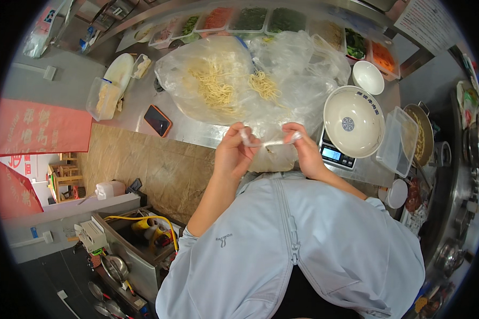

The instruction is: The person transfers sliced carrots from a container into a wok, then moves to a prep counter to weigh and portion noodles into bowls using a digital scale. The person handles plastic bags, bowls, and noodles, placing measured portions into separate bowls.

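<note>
My left hand (236, 149) and my right hand (305, 149) each grip one side of the rim of a clear plastic bag (272, 157), which hangs between them at the edge of the steel counter. Beyond it, a large clear bag holds a pile of noodles (215, 89). A smaller bundle of noodles (264, 85) lies among crumpled plastic bags (289, 56). Near my right hand, a digital kitchen scale (337, 153) with a lit display sits partly under a wide white bowl (353, 121) with a printed pattern.
A smartphone (158, 120) lies left on the counter. Food tubs (245, 19) line the back. A small white bowl (368, 77), an empty plastic container (398, 141) and a pan of food (423, 135) are at right. A sink (123, 243) stands lower left.
</note>
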A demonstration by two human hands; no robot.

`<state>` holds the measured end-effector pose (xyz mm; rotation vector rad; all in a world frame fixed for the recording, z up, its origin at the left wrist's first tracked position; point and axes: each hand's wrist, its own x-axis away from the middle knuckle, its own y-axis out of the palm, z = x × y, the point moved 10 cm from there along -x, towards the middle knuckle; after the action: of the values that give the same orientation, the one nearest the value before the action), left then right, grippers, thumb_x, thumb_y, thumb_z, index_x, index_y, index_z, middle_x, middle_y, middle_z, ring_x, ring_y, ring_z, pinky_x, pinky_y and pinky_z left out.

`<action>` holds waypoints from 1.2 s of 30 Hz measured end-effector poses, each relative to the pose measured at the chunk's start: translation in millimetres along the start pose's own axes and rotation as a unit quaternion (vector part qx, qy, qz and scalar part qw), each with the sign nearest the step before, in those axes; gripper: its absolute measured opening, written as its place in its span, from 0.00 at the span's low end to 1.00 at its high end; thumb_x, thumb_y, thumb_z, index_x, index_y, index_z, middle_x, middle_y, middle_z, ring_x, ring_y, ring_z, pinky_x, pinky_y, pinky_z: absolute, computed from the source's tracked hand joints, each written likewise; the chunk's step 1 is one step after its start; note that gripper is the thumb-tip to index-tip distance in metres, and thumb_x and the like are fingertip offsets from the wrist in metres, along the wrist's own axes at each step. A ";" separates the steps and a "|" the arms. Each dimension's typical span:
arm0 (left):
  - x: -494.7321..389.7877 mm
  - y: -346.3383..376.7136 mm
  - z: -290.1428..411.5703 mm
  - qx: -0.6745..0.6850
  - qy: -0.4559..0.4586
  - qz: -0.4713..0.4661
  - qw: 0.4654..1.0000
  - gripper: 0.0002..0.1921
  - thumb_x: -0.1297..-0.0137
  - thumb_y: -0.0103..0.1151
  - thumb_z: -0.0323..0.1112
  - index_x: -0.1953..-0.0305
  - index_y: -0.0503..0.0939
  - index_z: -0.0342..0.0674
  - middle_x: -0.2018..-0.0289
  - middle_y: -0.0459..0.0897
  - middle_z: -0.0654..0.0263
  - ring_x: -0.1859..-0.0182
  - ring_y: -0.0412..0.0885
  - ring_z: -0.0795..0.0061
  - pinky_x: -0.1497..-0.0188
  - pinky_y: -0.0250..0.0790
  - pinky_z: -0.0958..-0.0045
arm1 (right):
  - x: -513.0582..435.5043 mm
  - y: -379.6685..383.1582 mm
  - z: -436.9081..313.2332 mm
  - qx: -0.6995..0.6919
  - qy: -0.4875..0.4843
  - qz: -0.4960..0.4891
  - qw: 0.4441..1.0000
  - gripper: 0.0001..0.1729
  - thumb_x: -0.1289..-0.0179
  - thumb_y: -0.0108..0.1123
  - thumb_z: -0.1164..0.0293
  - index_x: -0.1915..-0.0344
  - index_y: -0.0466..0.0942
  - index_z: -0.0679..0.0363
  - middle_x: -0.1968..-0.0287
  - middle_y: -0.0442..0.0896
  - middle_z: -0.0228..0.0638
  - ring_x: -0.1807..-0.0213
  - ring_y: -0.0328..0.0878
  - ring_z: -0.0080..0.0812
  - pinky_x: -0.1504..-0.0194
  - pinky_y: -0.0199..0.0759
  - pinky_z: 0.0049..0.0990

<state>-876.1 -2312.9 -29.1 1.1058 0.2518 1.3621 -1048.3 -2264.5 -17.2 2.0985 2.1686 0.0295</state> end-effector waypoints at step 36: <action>-6.6 -130.6 356.4 -0.453 0.429 0.242 0.743 0.11 0.35 0.52 0.32 0.56 0.71 0.33 0.63 0.76 0.63 0.62 0.74 0.75 0.59 0.68 0.74 | -32.5 54.2 -57.3 0.011 0.041 -0.118 0.992 0.31 0.42 0.53 0.79 0.37 0.61 0.57 0.41 0.65 0.34 0.40 0.66 0.29 0.38 0.55 0.32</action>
<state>-538.7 -2466.7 52.4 -0.3777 -0.0812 2.0638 -999.4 -2290.8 47.5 1.8683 2.4611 0.0702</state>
